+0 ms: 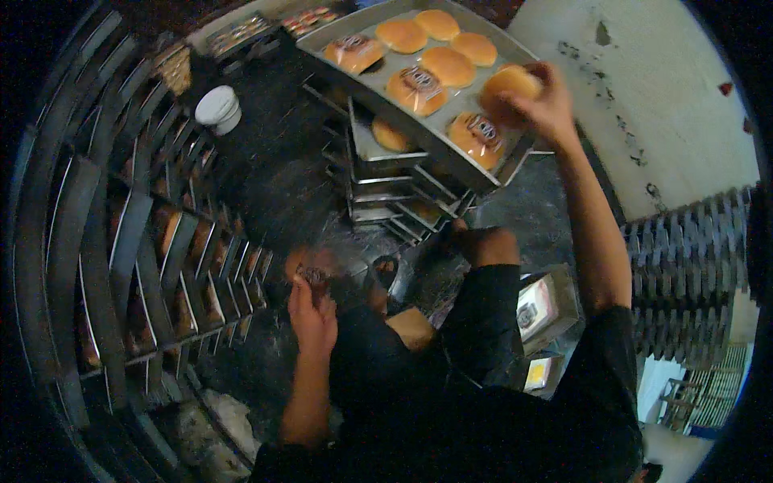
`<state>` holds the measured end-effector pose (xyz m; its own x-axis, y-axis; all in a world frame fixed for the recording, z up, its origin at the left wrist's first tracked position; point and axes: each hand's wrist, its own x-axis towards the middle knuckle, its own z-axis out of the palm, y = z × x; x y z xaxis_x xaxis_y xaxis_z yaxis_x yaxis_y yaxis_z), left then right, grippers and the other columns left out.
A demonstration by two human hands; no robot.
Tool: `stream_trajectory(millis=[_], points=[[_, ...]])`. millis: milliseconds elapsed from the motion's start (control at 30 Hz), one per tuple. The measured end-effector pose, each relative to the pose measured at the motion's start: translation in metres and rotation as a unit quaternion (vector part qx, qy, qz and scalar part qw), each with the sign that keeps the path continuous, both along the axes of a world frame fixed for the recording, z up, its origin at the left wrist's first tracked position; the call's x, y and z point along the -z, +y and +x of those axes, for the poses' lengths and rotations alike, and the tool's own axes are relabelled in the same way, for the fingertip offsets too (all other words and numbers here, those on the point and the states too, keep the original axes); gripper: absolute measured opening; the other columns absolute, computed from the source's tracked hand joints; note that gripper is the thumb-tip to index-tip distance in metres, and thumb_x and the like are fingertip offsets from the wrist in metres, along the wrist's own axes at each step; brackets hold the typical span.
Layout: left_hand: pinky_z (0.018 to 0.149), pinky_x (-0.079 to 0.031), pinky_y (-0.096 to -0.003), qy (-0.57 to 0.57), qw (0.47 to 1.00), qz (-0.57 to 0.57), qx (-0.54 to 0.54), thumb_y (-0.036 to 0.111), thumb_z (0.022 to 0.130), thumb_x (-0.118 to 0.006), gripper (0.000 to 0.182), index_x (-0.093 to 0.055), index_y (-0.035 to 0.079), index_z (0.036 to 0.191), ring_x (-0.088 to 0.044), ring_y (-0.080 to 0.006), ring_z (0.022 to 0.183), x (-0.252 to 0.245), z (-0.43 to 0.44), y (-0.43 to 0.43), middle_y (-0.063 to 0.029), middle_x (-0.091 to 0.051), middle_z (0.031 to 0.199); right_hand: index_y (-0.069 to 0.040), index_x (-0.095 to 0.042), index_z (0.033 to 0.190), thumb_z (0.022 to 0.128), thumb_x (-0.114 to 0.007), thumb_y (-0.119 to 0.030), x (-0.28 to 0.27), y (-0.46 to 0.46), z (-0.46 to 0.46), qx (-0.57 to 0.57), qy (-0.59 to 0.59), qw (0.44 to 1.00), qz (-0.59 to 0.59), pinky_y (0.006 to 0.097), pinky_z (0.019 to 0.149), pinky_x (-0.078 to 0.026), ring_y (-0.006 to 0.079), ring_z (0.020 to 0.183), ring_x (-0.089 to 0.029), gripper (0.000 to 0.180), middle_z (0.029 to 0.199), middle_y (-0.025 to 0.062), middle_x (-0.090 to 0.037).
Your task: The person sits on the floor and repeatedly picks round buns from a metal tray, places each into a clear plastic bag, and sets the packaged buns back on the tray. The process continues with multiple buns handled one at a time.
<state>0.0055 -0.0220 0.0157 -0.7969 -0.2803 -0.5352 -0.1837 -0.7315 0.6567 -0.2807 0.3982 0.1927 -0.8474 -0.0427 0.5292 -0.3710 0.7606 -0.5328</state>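
Note:
My right hand [552, 111] grips a golden round bun [512, 87] at the right side of a metal baking tray [386, 90]. Unwrapped buns [448, 66] share this tray with several buns in clear printed wrappers [416, 90]. Lower down, my left hand [313, 320] pinches a clear printed plastic bag [312, 275]. Motion blurs that bag, so whether it has anything inside is unclear. The palm side of my right hand is partly hidden by the bun.
More trays [386, 196] are stacked crosswise beneath the top one. A tall rack of loaded trays [130, 241] lines the left. Cartons [549, 308] with printed packaging stand at my right, near stacked dark trays [688, 278]. A white bucket [218, 108] sits on the dark floor.

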Motion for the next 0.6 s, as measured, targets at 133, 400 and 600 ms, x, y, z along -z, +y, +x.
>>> stream_trajectory(millis=[133,400,600], points=[[0.059,-0.045,-0.0238,0.076,0.991,-0.113,0.002,0.045,0.109,-0.055,0.037,-0.067,0.011,0.114,-0.059,-0.0102,0.074,0.002,-0.003,-0.004,0.0006,-0.066,0.092,0.0,-0.057,0.134,0.079,-0.091,-0.033,-0.015,-0.057,0.154,0.023,0.033,0.951,-0.307,0.041,0.099,-0.057,0.0291,0.114,-0.069,0.073,0.122,0.0138,-0.07],[0.054,-0.039,-0.0221,0.063,0.93,-0.315,0.177,0.022,0.106,-0.066,0.026,-0.071,0.004,0.088,-0.05,-0.003,0.06,-0.029,0.003,0.059,0.0045,-0.058,0.067,0.0,-0.051,0.143,0.097,-0.073,-0.025,0.106,-0.096,0.352,-0.031,-0.245,0.695,-0.676,0.042,0.106,-0.052,0.0235,0.119,-0.065,0.057,0.128,0.0126,-0.066],[0.08,-0.052,-0.0284,0.117,0.774,-0.451,0.43,0.02,0.096,-0.078,0.034,-0.069,-0.004,0.119,-0.067,-0.0119,0.093,-0.04,-0.004,0.097,-0.0089,-0.075,0.103,0.0,-0.05,0.146,0.099,-0.07,-0.016,0.114,-0.07,0.378,-0.017,-0.379,0.68,-0.627,0.0442,0.106,-0.053,0.026,0.125,-0.065,0.053,0.136,0.0113,-0.065]])
